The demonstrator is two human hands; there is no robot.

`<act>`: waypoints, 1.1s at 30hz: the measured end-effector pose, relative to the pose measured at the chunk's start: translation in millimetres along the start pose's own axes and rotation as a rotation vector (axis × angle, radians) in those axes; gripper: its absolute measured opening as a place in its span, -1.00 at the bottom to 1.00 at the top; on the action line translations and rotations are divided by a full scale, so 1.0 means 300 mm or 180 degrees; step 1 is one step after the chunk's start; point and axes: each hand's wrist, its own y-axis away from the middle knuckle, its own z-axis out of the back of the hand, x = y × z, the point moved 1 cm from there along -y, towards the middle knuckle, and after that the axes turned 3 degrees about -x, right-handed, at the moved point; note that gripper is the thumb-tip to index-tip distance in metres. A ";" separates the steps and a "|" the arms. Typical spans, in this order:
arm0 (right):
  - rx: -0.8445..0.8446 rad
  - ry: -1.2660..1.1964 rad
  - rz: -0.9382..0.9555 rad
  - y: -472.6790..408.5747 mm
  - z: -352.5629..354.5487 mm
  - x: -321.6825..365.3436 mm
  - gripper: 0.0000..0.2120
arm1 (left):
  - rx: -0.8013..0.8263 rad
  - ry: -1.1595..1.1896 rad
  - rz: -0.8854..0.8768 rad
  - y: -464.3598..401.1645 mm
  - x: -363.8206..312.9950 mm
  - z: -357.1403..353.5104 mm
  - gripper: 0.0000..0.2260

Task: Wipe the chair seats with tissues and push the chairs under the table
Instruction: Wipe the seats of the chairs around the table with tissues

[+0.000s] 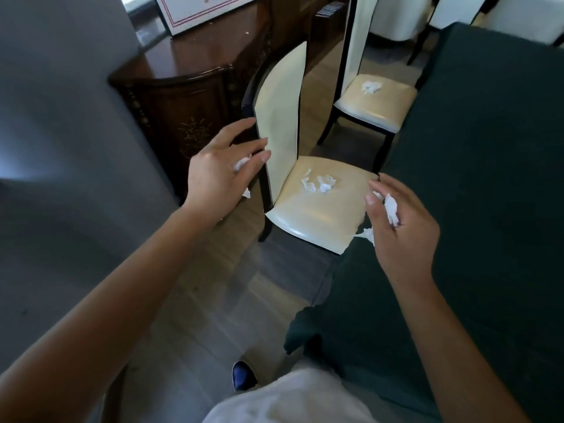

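A cream-seated chair [320, 209] with a dark frame stands beside the table under a dark green cloth [488, 166]. Crumpled tissue pieces [319, 183] lie on its seat. My left hand [222, 175] is at the edge of the chair's backrest, fingers spread, with a bit of white tissue [241, 163] tucked against the palm. My right hand [399, 227] hovers over the seat's right edge and holds a crumpled tissue [390, 210] in its curled fingers. A second cream chair [378, 108] stands farther back with a tissue wad [370, 87] on its seat.
A dark wooden cabinet [189, 74] stands left of the near chair, with a framed board [198, 10] on top. A grey wall [61, 132] fills the left. More white chairs [518, 22] stand at the back. Wood floor [213, 300] lies below me.
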 end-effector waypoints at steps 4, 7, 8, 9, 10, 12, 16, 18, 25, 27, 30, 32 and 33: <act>-0.0087 0.0175 -0.0072 0.009 -0.029 0.011 -0.72 | 0.0141 0.0155 -0.0101 -0.057 0.062 -0.011 -0.69; -0.0241 0.0271 -0.0250 -0.028 -0.040 -0.015 -0.71 | 0.0363 0.0125 -0.0212 -0.127 0.101 -0.078 -0.70; -0.0294 0.0316 -0.0301 -0.044 -0.047 -0.025 -0.71 | 0.0441 0.0102 -0.0239 -0.147 0.108 -0.106 -0.70; -0.0351 0.0366 -0.0365 -0.064 -0.060 -0.043 -0.71 | 0.0543 0.0126 -0.0262 -0.184 0.119 -0.148 -0.70; -0.0391 0.0381 -0.0412 -0.085 -0.074 -0.063 -0.72 | 0.0612 0.0169 -0.0295 -0.211 0.127 -0.178 -0.70; -0.0437 0.0417 -0.0502 -0.130 -0.112 -0.098 -0.73 | 0.0675 0.0245 -0.0349 -0.257 0.144 -0.223 -0.71; -0.0464 0.0364 -0.0650 -0.226 -0.210 -0.147 -0.72 | 0.0752 0.0172 -0.0447 -0.365 0.197 -0.277 -0.71; -0.0406 0.0441 -0.0626 -0.279 -0.258 -0.162 -0.73 | 0.0722 0.0091 -0.0583 -0.427 0.234 -0.303 -0.71; -0.0599 0.0626 -0.0946 -0.394 -0.340 -0.223 -0.75 | 0.0927 0.0082 -0.1045 -0.627 0.331 -0.444 -0.71; -0.0758 0.0717 -0.1026 -0.433 -0.362 -0.227 -0.77 | 0.1059 0.0124 -0.1120 -0.694 0.356 -0.499 -0.71; -0.0980 0.0689 -0.1099 -0.507 -0.393 -0.209 -0.74 | 0.1127 0.0234 -0.1201 -0.811 0.392 -0.557 -0.69; -0.1075 0.0749 -0.1080 -0.555 -0.417 -0.197 -0.78 | 0.1098 0.0306 -0.1233 -0.887 0.423 -0.589 -0.68; -0.1110 0.0805 -0.1072 -0.579 -0.429 -0.192 -0.77 | 0.1121 0.0330 -0.1222 -0.922 0.436 -0.607 -0.68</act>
